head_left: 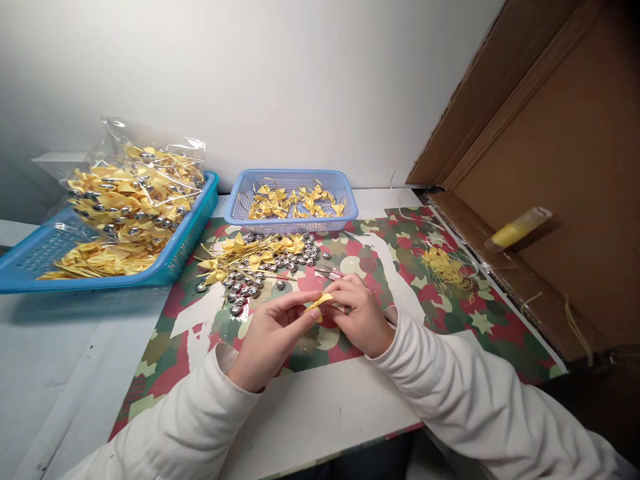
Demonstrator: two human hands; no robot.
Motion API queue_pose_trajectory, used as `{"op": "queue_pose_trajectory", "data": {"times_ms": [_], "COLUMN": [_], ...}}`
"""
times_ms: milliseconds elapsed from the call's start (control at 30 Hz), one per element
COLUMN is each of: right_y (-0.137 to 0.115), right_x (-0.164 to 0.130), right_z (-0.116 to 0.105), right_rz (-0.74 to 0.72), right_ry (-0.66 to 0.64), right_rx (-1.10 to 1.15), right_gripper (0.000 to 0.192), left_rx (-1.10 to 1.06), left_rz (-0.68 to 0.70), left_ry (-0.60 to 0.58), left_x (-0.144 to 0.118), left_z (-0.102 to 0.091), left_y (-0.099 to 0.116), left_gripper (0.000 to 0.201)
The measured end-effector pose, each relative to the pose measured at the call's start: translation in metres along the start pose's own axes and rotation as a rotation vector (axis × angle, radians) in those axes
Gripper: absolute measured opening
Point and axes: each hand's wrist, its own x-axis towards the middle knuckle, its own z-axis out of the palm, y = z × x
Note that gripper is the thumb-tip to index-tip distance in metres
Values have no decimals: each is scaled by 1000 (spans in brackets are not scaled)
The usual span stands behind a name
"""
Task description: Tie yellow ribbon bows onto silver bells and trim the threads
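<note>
Over patterned mat (450, 313) | left hand (270, 337), right hand (360, 320): each grip pinching folded satin yellow bow (320, 301)

The mat (450, 313) bears a red, green and cream camouflage print with stars; on it lie silver bells (260, 277) and yellow bows (240, 252); beyond it stand a pale blue basket (293, 220) and a brighter blue tray (165, 267).

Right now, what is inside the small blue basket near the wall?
The small blue basket holds loose yellow ribbon bows with thin gold loops, spread over its floor. Whether anything lies under the bows cannot be seen, since they cover it.
</note>
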Motion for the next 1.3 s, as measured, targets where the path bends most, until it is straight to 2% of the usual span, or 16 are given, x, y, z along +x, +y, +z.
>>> {"op": "queue_pose_trajectory", "data": {"times_ms": [133, 300, 533, 900, 1100, 1300], "right_y": [3, 2, 2, -3, -12, -5], "right_x": [-2, -1, -3, -4, 4, 6], "right_z": [4, 4, 4, 1, -13, -12], "right_rz": [52, 49, 62, 84, 72, 84], "right_ry": [-77, -88, -102, -68, 66, -128], "right_rx": [-80, -134, -176, -320, -283, -135], "right_gripper": [23, 24, 21, 13, 13, 8], "left_rx": [104, 141, 209, 370, 431, 446], "left_rz": [64, 26, 40, 70, 112, 136], "left_ry": [51, 35, 52, 12, 10, -47], "left_x": [4, 5, 5, 7, 8, 8], "left_z": [3, 3, 4, 4, 5, 4], "left_y": [-8, -10, -10, -13, -12, -9], "left_gripper": [28, 30, 32, 31, 26, 26]}}
